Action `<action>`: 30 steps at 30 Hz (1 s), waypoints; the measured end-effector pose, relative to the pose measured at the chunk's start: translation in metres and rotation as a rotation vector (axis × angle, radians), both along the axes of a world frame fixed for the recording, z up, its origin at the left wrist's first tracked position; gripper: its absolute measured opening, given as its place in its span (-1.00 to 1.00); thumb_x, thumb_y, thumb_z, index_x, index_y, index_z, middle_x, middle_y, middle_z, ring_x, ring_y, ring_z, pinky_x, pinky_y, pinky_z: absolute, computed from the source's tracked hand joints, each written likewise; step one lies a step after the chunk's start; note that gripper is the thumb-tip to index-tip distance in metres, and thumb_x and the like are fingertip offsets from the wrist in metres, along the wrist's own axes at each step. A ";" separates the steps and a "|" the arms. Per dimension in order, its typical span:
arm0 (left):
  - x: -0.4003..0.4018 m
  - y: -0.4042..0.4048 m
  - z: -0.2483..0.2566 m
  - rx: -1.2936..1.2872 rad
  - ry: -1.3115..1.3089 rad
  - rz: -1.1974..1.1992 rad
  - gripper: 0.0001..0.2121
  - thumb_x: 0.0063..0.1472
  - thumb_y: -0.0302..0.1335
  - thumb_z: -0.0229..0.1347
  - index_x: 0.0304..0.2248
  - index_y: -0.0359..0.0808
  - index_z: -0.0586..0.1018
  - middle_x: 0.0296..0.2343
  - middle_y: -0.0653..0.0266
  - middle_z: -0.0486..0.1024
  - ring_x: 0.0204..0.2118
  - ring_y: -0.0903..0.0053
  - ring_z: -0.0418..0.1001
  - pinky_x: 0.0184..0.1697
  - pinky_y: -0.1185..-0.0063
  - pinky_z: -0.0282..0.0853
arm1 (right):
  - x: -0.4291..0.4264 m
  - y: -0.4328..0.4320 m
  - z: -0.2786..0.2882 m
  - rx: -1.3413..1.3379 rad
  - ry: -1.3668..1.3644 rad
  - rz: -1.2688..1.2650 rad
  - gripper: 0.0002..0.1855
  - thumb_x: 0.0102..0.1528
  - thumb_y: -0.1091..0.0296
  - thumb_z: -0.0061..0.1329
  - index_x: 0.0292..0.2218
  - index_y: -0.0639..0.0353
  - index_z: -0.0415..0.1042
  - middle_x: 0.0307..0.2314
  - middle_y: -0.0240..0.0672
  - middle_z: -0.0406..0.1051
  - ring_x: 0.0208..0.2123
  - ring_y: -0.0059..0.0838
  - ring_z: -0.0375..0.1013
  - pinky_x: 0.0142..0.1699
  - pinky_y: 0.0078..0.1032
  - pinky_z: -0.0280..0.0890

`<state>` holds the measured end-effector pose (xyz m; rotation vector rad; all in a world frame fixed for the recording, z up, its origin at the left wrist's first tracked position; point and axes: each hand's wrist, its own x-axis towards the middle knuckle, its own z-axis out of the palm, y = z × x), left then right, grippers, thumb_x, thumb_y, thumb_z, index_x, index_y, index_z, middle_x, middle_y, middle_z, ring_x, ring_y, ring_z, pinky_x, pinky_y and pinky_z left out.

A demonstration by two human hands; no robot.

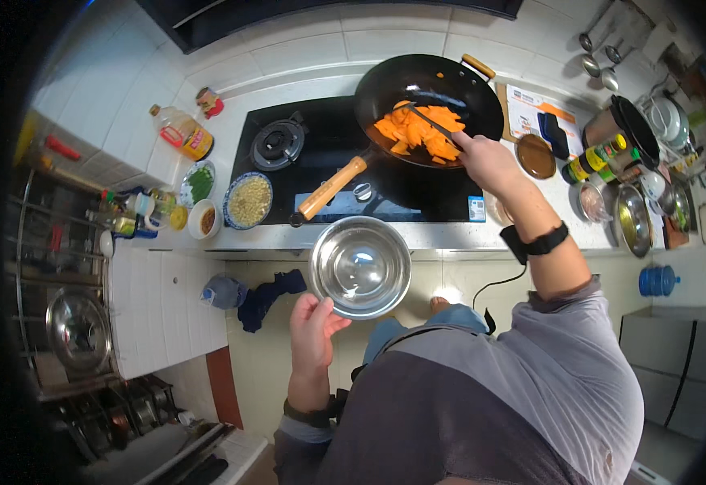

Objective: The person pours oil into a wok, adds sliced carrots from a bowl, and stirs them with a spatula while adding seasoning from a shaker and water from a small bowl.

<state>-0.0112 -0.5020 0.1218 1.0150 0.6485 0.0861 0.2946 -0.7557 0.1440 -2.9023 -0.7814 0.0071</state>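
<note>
My left hand (315,330) grips the rim of a stainless steel bowl (362,267), which has no food in it and is held just before the counter edge. Over the wok, my right hand (491,159) is closed around the handle of a dark spatula (435,124). The spatula's blade lies among sliced orange pieces (419,134), which look like carrot. They are heaped in the near part of the black wok (480,103). Its wooden handle (333,188) points towards me and to the left.
An unlit gas burner (277,144) is left of the wok. Minced garlic fills a patterned bowl (248,200); beside it are a small white bowl (203,220), a plate of chopped greens (200,180) and an oil bottle (184,134). Sauce bottles (595,159) and a steel basin (633,219) stand right.
</note>
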 end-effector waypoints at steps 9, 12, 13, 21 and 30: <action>0.040 0.028 -0.004 -0.062 -0.027 -0.125 -0.88 0.23 -0.49 0.00 -0.44 -0.23 0.31 -0.50 0.33 0.47 -0.48 0.58 0.52 -0.41 0.58 0.48 | -0.076 -0.065 0.100 -0.148 -0.026 -0.057 -0.67 0.04 0.35 -0.06 -0.11 -0.01 0.41 -0.45 -0.18 0.42 -0.37 -0.14 0.45 -0.31 -0.25 0.32; 0.054 0.025 0.002 -0.055 -0.035 -0.139 -0.89 0.23 -0.49 0.00 -0.43 -0.24 0.33 -0.49 0.31 0.48 -0.49 0.59 0.52 -0.41 0.58 0.48 | -0.070 -0.062 0.090 -0.156 0.044 -0.135 -0.68 0.04 0.35 -0.06 -0.11 0.02 0.40 -0.42 -0.16 0.45 -0.33 -0.11 0.45 -0.27 -0.25 0.33; 0.059 0.024 0.006 -0.050 -0.034 -0.148 -0.90 0.23 -0.49 0.01 -0.43 -0.24 0.33 -0.48 0.31 0.49 -0.49 0.59 0.52 -0.41 0.58 0.48 | -0.057 -0.063 0.071 -0.123 0.054 -0.146 -0.67 0.05 0.34 -0.08 -0.09 0.00 0.38 -0.41 -0.13 0.44 -0.32 -0.09 0.44 -0.24 -0.21 0.32; 0.092 0.018 0.026 0.035 -0.032 -0.157 -0.91 0.22 -0.49 -0.01 -0.43 -0.25 0.34 -0.47 0.31 0.49 -0.48 0.59 0.51 -0.41 0.58 0.47 | 0.016 -0.014 -0.004 0.087 -0.019 -0.188 -0.61 0.12 0.31 -0.13 0.01 0.00 0.26 -0.37 -0.10 0.41 -0.30 -0.07 0.44 -0.22 -0.24 0.34; 0.149 0.013 0.038 0.141 -0.031 -0.117 -0.89 0.21 -0.50 0.00 -0.45 -0.22 0.31 -0.48 0.36 0.44 -0.50 0.61 0.48 -0.41 0.61 0.47 | -0.031 -0.081 0.081 -0.071 0.034 -0.070 -0.64 0.00 0.37 0.00 -0.11 -0.02 0.43 -0.45 -0.21 0.42 -0.39 -0.16 0.45 -0.32 -0.28 0.33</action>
